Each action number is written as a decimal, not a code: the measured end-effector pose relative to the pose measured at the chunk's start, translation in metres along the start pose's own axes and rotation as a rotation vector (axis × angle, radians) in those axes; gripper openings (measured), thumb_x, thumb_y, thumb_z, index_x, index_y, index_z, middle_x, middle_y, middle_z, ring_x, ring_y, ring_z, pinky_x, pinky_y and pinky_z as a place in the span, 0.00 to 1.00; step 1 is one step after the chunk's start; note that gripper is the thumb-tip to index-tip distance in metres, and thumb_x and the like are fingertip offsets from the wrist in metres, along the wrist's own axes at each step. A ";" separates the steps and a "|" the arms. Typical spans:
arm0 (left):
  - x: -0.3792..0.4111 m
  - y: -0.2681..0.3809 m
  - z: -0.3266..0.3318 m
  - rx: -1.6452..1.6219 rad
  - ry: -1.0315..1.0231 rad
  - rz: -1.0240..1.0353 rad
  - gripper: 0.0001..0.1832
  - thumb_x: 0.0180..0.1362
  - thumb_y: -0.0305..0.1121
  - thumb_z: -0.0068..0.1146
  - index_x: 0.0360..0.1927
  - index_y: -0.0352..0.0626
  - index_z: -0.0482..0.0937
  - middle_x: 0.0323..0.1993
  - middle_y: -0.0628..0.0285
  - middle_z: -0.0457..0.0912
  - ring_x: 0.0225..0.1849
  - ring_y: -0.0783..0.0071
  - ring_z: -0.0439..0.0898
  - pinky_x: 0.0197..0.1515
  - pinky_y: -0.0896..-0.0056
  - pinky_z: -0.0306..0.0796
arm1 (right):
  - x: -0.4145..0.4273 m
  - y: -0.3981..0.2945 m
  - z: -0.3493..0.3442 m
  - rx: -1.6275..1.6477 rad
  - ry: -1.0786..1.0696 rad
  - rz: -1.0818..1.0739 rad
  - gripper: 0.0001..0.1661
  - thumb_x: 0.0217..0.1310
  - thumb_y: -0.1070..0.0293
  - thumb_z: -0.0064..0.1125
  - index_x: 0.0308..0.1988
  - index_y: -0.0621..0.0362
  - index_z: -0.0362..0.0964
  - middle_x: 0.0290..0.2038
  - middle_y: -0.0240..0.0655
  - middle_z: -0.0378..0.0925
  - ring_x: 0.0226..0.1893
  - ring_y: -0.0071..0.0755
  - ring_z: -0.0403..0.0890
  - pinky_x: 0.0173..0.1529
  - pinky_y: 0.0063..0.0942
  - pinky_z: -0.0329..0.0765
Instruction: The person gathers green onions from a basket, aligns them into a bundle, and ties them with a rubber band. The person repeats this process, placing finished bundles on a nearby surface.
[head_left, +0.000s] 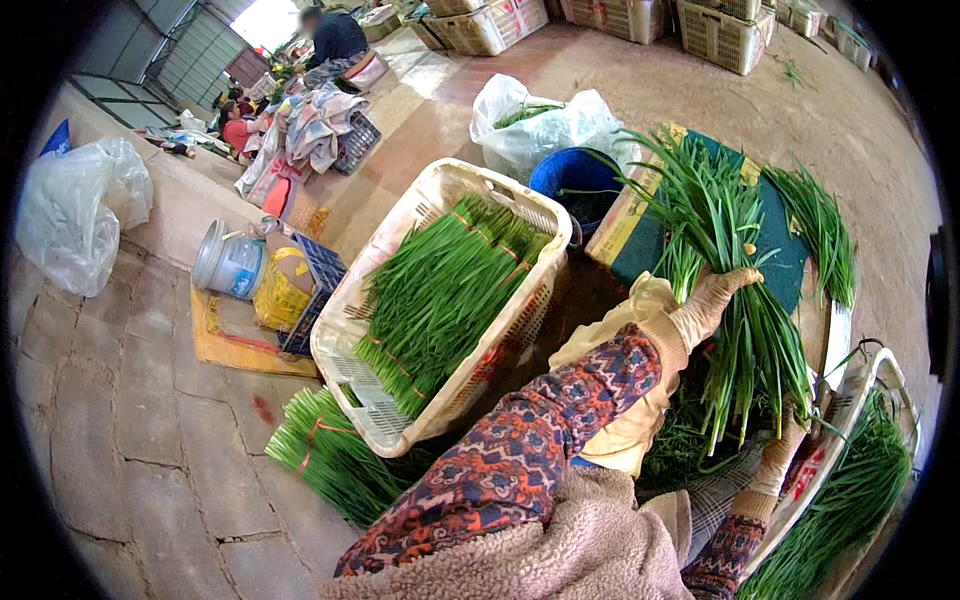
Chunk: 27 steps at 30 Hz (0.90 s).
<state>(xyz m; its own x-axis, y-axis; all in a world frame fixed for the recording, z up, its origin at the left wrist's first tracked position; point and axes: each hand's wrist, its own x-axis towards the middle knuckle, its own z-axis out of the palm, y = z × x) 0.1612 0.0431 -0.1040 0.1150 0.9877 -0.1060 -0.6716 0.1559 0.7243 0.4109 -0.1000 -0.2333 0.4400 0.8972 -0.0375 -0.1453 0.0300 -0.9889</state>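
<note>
My left hand (709, 300), in a pale glove, grips a loose bunch of long green leafy stalks (757, 337), like garlic chives, with their leaves fanning up and their stems hanging down. Low on the right, my right hand (787, 442) is at the lower ends of the stalks, its fingers mostly hidden behind them. Beyond the bunch is a board with a dark green mat (780, 259); more stalks (821, 232) lie over its right side. Left of my arm, a white plastic crate (450, 169) holds bundles (442, 300) tied with red bands.
A tied bundle (322, 450) lies beside the crate. A blue bucket (566, 176) and a plastic bag (570, 131) stand beyond it. At the lower right, another crate (806, 480) holds loose greens (847, 495). Co-workers (337, 41) sit at the far left among piled goods.
</note>
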 end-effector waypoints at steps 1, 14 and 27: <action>-0.002 0.003 0.000 0.007 0.015 -0.024 0.24 0.41 0.28 0.65 0.46 0.44 0.74 0.36 0.64 0.78 0.35 0.72 0.78 0.43 0.70 0.72 | -0.005 -0.012 0.008 0.132 0.002 0.060 0.19 0.59 0.69 0.56 0.50 0.60 0.68 0.44 0.33 0.75 0.40 0.28 0.76 0.44 0.26 0.74; -0.001 0.004 -0.001 -0.029 -0.017 0.081 0.23 0.42 0.27 0.65 0.46 0.44 0.74 0.35 0.66 0.78 0.35 0.74 0.77 0.42 0.72 0.72 | -0.006 -0.004 0.032 0.238 0.071 0.110 0.21 0.59 0.65 0.55 0.51 0.62 0.67 0.45 0.36 0.74 0.41 0.31 0.76 0.44 0.28 0.75; -0.024 0.031 0.005 0.250 0.085 -0.105 0.16 0.50 0.39 0.58 0.42 0.48 0.77 0.38 0.61 0.78 0.39 0.70 0.77 0.46 0.66 0.71 | -0.001 -0.020 0.101 -0.075 0.395 0.084 0.14 0.58 0.64 0.57 0.38 0.64 0.71 0.29 0.31 0.73 0.26 0.26 0.70 0.29 0.26 0.68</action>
<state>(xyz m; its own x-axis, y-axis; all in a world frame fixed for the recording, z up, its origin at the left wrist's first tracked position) 0.1412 0.0241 -0.0751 0.1061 0.9653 -0.2385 -0.4563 0.2604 0.8509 0.3238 -0.0573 -0.1993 0.7382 0.6563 -0.1560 -0.1362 -0.0814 -0.9873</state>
